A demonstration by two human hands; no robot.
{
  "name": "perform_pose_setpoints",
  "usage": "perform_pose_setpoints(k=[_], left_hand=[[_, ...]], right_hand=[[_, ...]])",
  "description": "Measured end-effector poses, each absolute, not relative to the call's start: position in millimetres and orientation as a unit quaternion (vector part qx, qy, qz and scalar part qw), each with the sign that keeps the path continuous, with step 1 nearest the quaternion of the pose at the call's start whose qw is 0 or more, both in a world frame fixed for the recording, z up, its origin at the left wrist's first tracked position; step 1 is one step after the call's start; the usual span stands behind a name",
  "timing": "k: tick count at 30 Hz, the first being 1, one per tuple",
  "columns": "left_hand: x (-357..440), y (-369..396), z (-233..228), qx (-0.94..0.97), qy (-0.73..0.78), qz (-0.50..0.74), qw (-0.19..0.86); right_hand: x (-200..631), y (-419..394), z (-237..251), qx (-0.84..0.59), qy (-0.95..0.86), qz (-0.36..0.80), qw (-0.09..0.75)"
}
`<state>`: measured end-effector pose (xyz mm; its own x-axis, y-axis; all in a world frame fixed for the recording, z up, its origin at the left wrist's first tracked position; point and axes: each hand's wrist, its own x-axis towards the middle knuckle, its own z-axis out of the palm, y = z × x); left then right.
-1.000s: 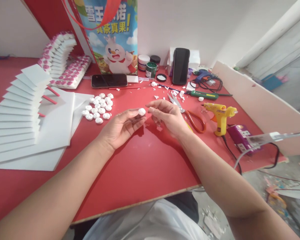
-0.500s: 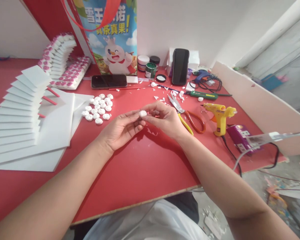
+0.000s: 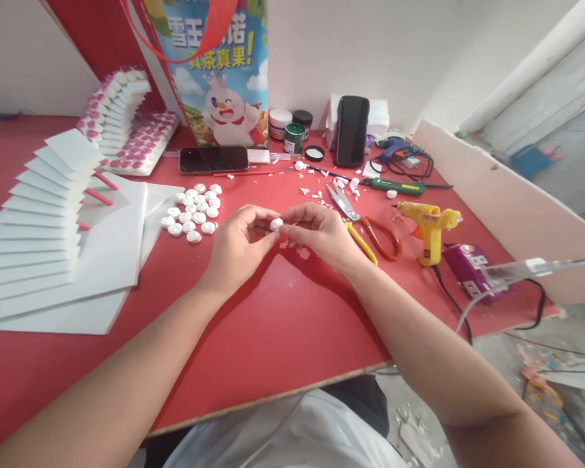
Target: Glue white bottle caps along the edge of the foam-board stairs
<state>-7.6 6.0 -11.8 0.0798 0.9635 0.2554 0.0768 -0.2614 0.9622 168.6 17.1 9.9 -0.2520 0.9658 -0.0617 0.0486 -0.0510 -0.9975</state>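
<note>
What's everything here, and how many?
small round piece: one, white, centre
similar round pieces: about twenty, white, left
flat boards: many, white, far left
pink-tipped pieces: many, white, back left
tall printed bag: one, blue, back
flat phones: two, black, back
round jars: three, white, black, green, back
metal scissors: one, silver, right
plastic glue gun: one, yellow, right
tiny scraps: many, white, beyond scissors
left hand: one, bare, centre
right hand: one, bare, centre

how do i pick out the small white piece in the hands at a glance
On the wide, glossy red tabletop, find where the bare left hand and bare right hand meet. Held between them is the small, rounded white piece. Similar white pieces lie clustered to the left, but this one is held.
</note>
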Motion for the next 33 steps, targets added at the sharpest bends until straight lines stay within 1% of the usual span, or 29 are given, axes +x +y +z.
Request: perform_pose_setpoints(k=[3, 9, 22, 24, 27, 30, 33], left_hand=[[-7.2, 5.2, -9.6, 0.580, 0.435, 0.521, 0.450], [-5.7, 1.9, -1.8, 0.474, 0.476, 0.512, 0.535], [-0.4, 0.5, -2.6, 0.397, 0.472, 0.519, 0.592], [0.1, -0.7, -2.1, 0.409, 0.474, 0.513, 0.587], [-0.6, -1.6, -2.8, 0.479, 0.468, 0.501, 0.549], [-2.8, -0.9, -6.8, 0.567, 0.443, 0.484, 0.498], [-5.1, 0.4, -9.8, 0.635, 0.455, 0.455, 0.428]], right_hand=[[169.0, 18.0, 7.0, -0.456, -0.556, 0.557, 0.414], [171.1, 19.9, 3.6, -0.451, -0.555, 0.560, 0.419], [168.7, 18.9, -1.9, -0.442, -0.566, 0.551, 0.426], [169.1, 19.7, -1.5, -0.453, -0.558, 0.555, 0.419], [170.7, 21.6, 0.2, -0.465, -0.535, 0.572, 0.414], [172.7, 22.6, 3.6, -0.477, -0.521, 0.579, 0.407], [173.8, 21.6, 7.3, -0.484, -0.528, 0.585, 0.382]])
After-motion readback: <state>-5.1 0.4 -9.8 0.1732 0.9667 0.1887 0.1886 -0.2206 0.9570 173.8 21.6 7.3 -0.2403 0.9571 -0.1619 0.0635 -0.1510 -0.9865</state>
